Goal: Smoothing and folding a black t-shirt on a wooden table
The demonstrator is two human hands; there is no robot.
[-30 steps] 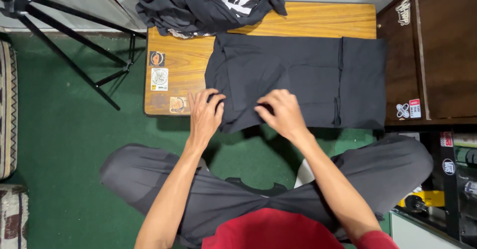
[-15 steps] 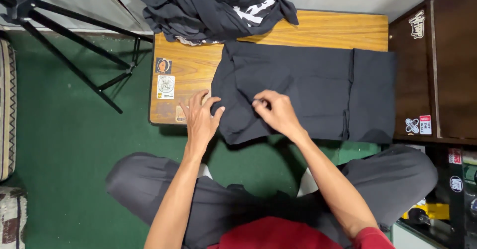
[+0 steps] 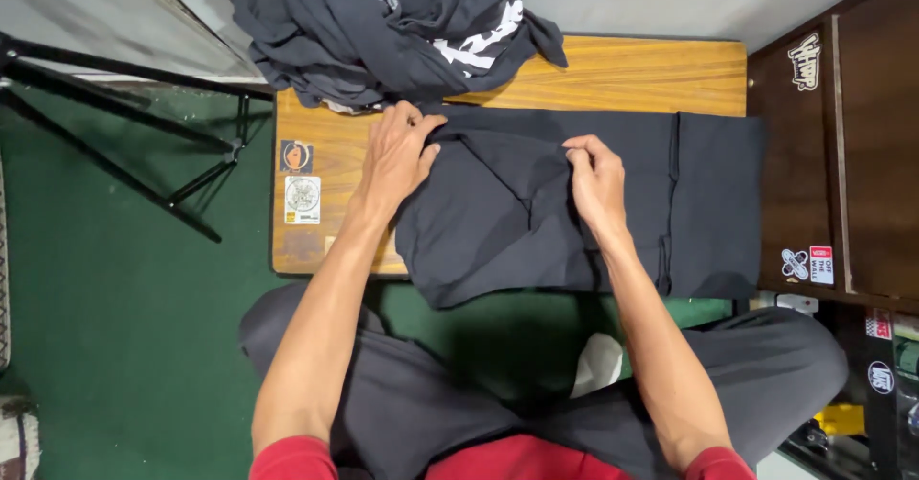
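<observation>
A person is sitting cross-legged on a green carpet (image 3: 115, 346) in front of a low wooden table (image 3: 613, 73). A dark grey folded cloth garment (image 3: 574, 212) is lying flat on this table, and its near edge is hanging a little over the table's front side. The left hand (image 3: 397, 159) is pinching the upper left corner of the garment between thumb and fingers. The right hand (image 3: 595, 181) is gripping a fold of the same cloth near the middle, with the fingers closed on it. A heap of dark crumpled clothes (image 3: 383, 30) is resting on the far left part of the table, just beside the left hand. Three small stickers (image 3: 302, 198) are showing on the table's left end. A black tripod (image 3: 124, 126) is standing on the carpet to the left.
</observation>
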